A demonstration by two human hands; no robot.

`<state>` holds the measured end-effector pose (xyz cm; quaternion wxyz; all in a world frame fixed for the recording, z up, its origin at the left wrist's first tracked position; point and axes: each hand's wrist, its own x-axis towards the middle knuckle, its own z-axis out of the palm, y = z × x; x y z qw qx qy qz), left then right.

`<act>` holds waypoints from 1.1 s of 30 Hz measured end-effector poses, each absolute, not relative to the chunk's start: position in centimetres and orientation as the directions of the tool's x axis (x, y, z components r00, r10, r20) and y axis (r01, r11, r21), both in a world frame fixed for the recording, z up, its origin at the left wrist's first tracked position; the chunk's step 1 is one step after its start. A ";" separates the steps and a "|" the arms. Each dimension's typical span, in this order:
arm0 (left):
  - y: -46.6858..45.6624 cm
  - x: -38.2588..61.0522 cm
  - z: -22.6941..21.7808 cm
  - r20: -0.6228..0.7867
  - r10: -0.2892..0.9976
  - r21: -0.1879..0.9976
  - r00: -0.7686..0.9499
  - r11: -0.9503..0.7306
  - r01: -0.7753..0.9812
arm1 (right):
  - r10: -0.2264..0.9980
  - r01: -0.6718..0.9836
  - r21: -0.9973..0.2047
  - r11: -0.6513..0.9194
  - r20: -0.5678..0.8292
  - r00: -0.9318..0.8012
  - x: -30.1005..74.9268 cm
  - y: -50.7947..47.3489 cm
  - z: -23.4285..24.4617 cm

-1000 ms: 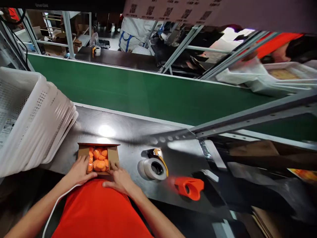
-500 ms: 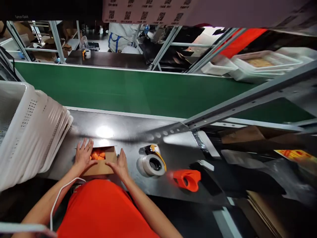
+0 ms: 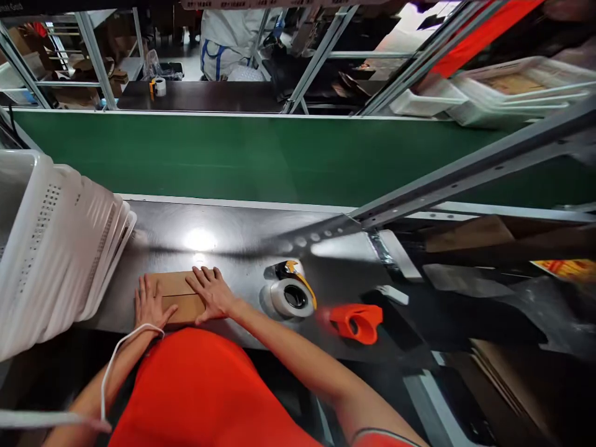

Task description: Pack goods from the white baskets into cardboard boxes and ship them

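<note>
Carton (image 3: 184, 305), flaps (image 3: 171, 284) flat, interior hidden

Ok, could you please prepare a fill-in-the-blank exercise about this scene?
1. The hand nearer to the tape roll is the ____ one.
2. For the person, the cardboard box lies to the ____ of the tape roll.
3. The stacked baskets are ____ in colour.

Missing words: right; left; white.

The dark panel (image 3: 60, 4) at the top left carries small pale lettering, cut by the picture's edge — its end looks like "Gold". Along the pale strip (image 3: 279, 4) at the top edge runs a row of tiny printed characters — too small and cropped to read. No other wording is legible.
</note>
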<state>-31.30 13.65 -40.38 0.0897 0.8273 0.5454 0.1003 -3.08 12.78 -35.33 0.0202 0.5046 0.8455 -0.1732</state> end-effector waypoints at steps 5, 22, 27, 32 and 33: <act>13.0 -31.8 -42.0 -0.009 0.969 0.426 0.248 -0.221 0.878 | 0.900 0.894 -0.279 0.351 -0.165 -0.404 -2.8 10.6 -35.5; 15.1 -25.3 -42.8 0.164 0.815 0.680 0.556 -0.501 0.534 | 0.668 0.556 -0.435 -0.708 -0.161 0.726 19.1 1.4 -35.5; 14.5 -25.5 -42.6 0.101 0.877 0.751 0.470 -0.377 0.542 | 0.614 0.478 -0.421 -0.771 -0.296 0.731 19.3 2.1 -34.9; 13.9 -25.2 -41.4 0.047 0.898 0.805 0.437 -0.293 0.516 | 0.782 0.513 -0.642 -0.569 -0.232 0.578 16.1 -1.4 -31.1; 13.9 -25.3 -41.1 0.034 0.902 0.809 0.430 -0.278 0.518 | 0.857 0.555 -0.701 -0.449 -0.161 0.490 14.7 -1.9 -30.4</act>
